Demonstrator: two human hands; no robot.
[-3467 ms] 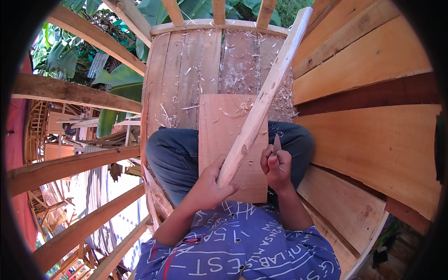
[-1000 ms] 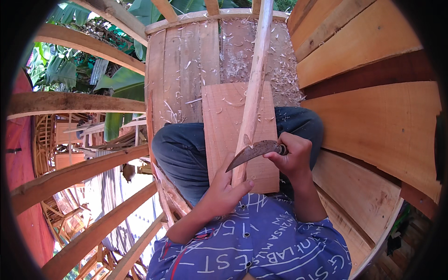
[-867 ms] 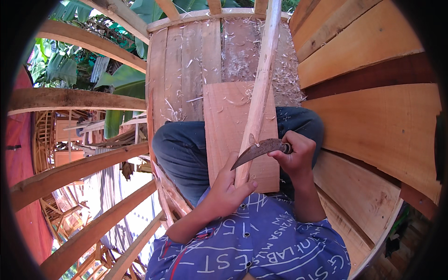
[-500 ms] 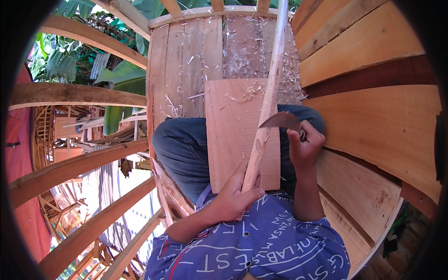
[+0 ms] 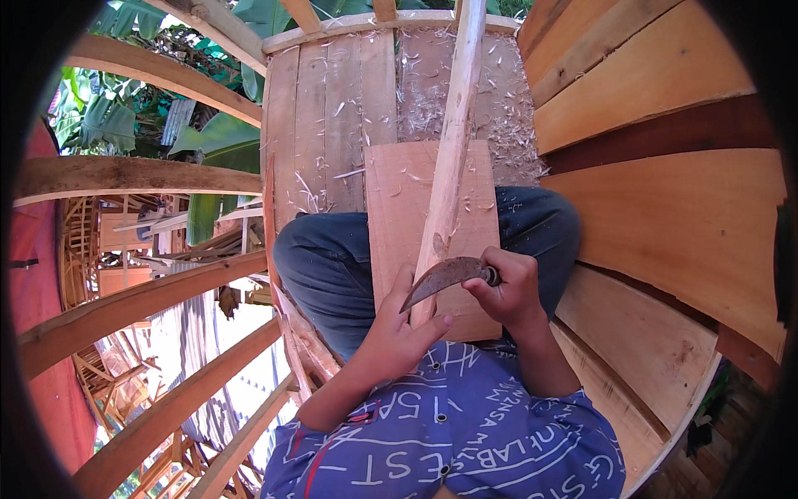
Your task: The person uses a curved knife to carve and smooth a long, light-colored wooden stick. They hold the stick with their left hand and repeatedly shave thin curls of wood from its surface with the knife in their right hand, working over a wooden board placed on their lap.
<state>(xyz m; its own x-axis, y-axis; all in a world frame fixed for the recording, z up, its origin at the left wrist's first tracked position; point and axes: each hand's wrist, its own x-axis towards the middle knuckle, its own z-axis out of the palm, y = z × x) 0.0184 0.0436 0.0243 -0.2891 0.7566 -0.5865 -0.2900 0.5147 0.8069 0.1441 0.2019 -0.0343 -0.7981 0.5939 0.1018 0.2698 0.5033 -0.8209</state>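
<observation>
A long, peeled wooden pole (image 5: 449,158) slants from my lap up toward the far edge of the platform. My left hand (image 5: 401,328) is wrapped round its near end, thumb on the right side. In my right hand (image 5: 507,291) is the handle of a curved sickle-like knife (image 5: 446,277). The dark blade lies across the pole just above my left hand, its tip pointing left and down, close to the left fingers. Beneath the pole a flat wooden board (image 5: 391,216) rests across my lap, between my knees.
Wood shavings (image 5: 515,125) litter the plank floor (image 5: 312,116) ahead. Slatted wooden rails (image 5: 141,291) run along the left side. Wide boards (image 5: 673,208) form a wall at the right. Banana leaves (image 5: 220,137) hang beyond the rails at the far left.
The knife has come down and left along the pole, from well above my left hand to right beside it. The pole's far end has swung left, and my left hand has shifted slightly.
</observation>
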